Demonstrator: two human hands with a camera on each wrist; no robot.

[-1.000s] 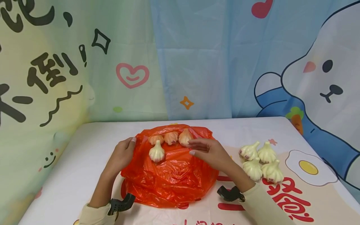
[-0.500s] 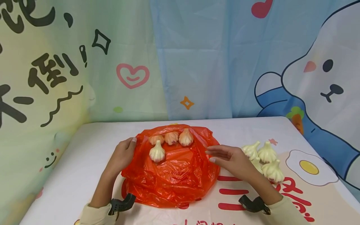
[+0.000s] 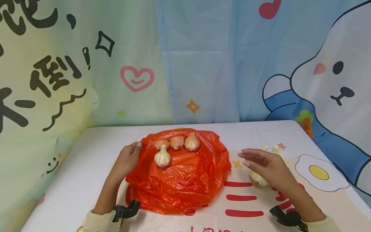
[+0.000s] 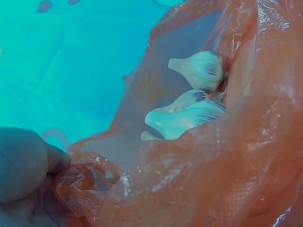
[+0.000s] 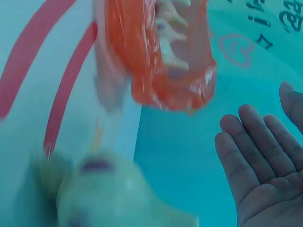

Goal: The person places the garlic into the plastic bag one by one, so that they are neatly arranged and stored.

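Gripping red bag (image 3: 179, 182) edge w/ my L hand (image 3: 127, 158), R hand (image 3: 269, 164) empty, fingers loose, just by garlic bulbs (image 3: 258, 179), prob. light, firm, slick: grab round body; bag's prob. flimsy.

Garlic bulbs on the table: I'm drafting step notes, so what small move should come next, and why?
Probably lower the right grip onto a loose garlic bulb: that grip is open and empty near it, while the left grip holds the red bag, with bagged bulbs visible inside.
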